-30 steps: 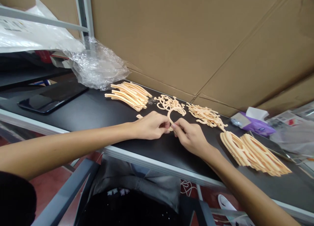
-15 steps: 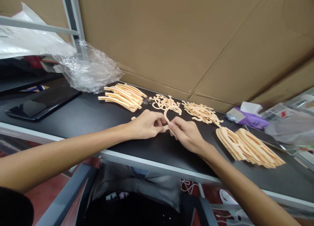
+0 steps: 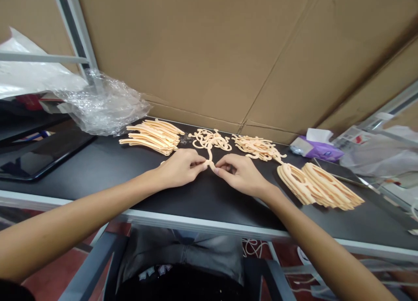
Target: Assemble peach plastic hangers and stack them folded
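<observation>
Both hands meet over the black tabletop [image 3: 196,201], around a peach-coloured plastic hook [image 3: 210,152] whose stem points away from me. My left hand [image 3: 183,167] pinches a short piece at the hook's lower end between thumb and fingers. From the other side, my right hand [image 3: 241,172] grips the same joint with thumb and forefinger. Fingertips cover part of the joint, so how the pieces meet is hard to make out. Just behind the hands lies a pile of similar hooks [image 3: 205,138]; the held hook's top overlaps it in view.
Long curved strips [image 3: 153,135] lie stacked at left. Small curved pieces [image 3: 256,146] are heaped right of the hooks, with looped flat pieces [image 3: 321,188] farther right. A purple tissue pack [image 3: 321,148], crumpled clear plastic [image 3: 107,105] and a black tablet-like slab [image 3: 42,153] lie around; cardboard [image 3: 196,53] stands behind.
The hook has turned from an upright curve to pointing away, lower between my hands. My right hand has shifted its grip to the lower end. The whole view has swung slightly.
</observation>
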`<state>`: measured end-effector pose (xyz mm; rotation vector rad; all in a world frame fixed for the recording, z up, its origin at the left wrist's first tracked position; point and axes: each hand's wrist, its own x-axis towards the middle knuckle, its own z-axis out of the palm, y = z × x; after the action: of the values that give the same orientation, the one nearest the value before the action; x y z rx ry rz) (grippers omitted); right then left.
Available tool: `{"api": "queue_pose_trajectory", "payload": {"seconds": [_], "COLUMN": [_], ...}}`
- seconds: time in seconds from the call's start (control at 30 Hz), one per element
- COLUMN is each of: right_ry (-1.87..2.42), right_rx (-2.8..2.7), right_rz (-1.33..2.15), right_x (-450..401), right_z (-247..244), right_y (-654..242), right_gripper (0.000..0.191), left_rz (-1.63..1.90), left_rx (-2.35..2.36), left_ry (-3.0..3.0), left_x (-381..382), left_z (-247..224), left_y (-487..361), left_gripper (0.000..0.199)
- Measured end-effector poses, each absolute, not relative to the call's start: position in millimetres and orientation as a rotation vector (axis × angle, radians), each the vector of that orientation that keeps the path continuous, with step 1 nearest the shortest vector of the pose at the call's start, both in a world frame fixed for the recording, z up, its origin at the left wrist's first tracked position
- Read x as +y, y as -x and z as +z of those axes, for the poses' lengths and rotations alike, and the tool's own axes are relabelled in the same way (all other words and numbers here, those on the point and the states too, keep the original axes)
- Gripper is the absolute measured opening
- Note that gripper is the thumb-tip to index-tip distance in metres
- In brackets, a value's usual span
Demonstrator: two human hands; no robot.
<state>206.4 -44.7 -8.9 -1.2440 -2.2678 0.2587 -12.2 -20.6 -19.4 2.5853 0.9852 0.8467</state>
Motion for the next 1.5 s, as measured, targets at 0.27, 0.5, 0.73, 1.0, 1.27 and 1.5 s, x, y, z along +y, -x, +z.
{"api": "queue_pose_trajectory", "payload": {"seconds": [0.27, 0.5, 0.73, 1.0, 1.27, 1.5], "right_ry": [1.351, 1.358, 1.291, 1.250, 1.436, 1.599], "right_rx": [-2.307, -2.362, -2.402, -2.427, -2.281, -2.133], "right_rz": [0.317, 0.114, 0.052, 0.031, -0.029, -0.017], "right_x": [-43.3, -40.9, -42.8, -45.5, -49.9, -107.9], "right_z": [-8.2, -9.4, -9.8, -11.4, 1.3, -23.5], "right_y": [-209.7, -209.5, -204.1, -203.6, -221.1, -271.3], "right_gripper": [0.012, 0.013, 0.020, 0.017, 0.025, 0.062], "left_rz": [0.737, 0.730, 0.650, 0.627, 0.780, 0.550], "left_rx": [1.170, 1.226, 1.290, 1.259, 1.372, 1.598], "left_ry": [-2.705, -2.754, -2.879, -2.874, -2.921, -2.727], "left_x": [-20.0, -20.1, -27.0, -34.0, -42.5, -76.3], "left_z": [-21.8, -23.6, -17.8, -17.5, 3.1, -16.2], "left_y": [14.1, 7.4, 4.8, 6.6, 30.5, 109.7], "left_gripper": [0.029, 0.030, 0.035, 0.025, 0.035, 0.074]}}
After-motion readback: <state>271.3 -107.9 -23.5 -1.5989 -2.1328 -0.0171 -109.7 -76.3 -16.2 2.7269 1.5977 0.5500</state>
